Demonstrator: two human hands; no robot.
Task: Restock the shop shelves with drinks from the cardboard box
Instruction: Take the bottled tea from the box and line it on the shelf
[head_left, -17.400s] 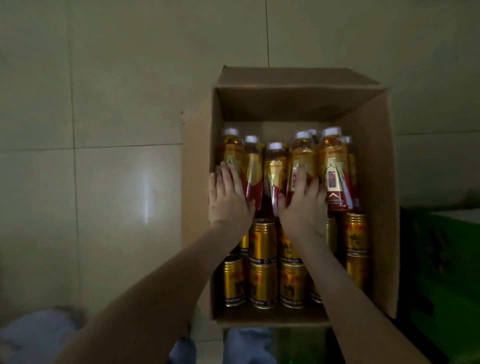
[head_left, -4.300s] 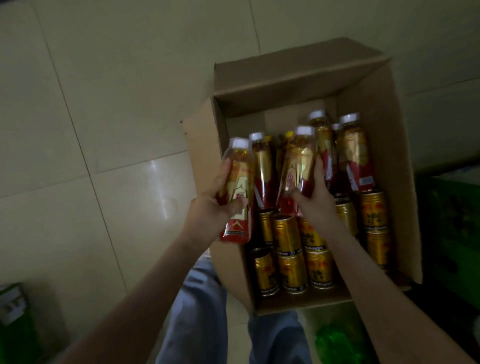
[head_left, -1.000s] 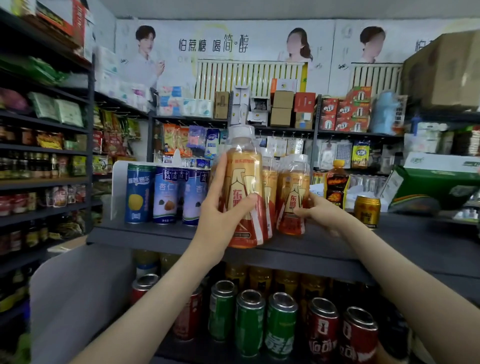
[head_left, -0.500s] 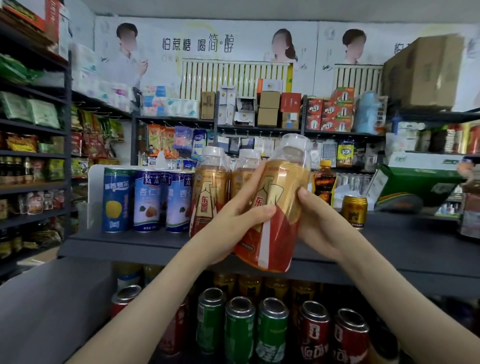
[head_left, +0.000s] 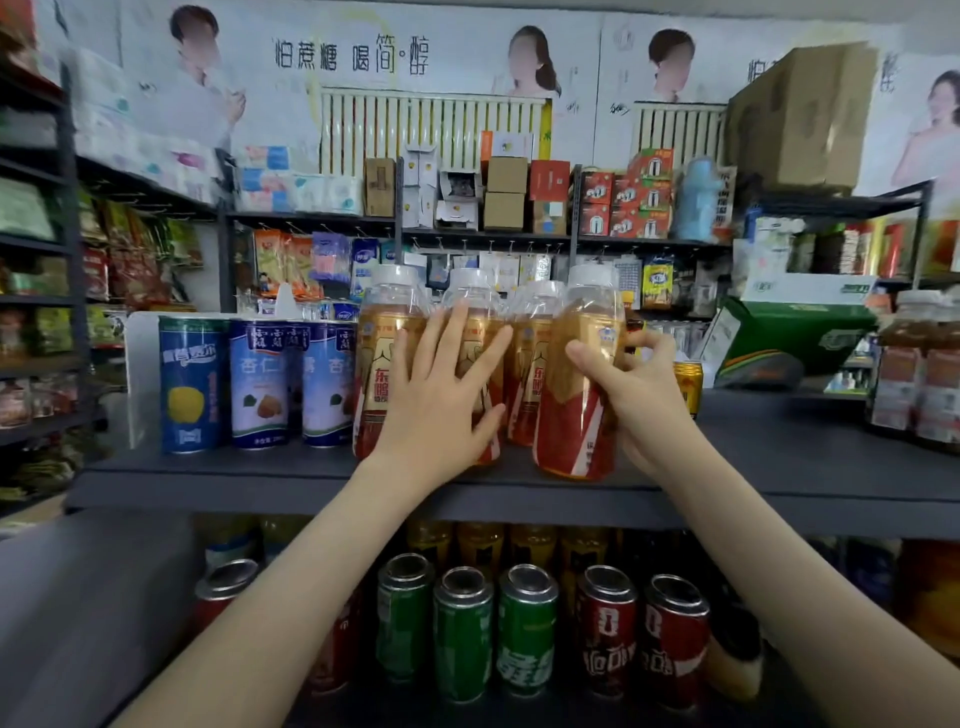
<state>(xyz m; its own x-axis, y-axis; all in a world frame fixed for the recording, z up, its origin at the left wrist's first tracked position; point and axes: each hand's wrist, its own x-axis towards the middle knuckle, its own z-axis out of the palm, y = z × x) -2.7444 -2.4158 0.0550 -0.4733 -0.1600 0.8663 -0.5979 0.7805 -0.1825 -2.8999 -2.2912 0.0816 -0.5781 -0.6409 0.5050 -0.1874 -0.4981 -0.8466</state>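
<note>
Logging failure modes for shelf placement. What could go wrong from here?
1. The rightmost bottle, gripped by the right hand, stands close to the front edge of the shelf; released off-balance, it might tip off toward the cans below.
2. The left hand lies flat against the tightly packed bottles; a hard push could topple them.

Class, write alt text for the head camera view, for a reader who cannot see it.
A person's right hand grips the rightmost bottle in a group of orange drink bottles on a dark shop shelf, while the left hand presses flat against the bottles beside it. Blue cans stand to their left; green and red cans fill the shelf below.
</note>
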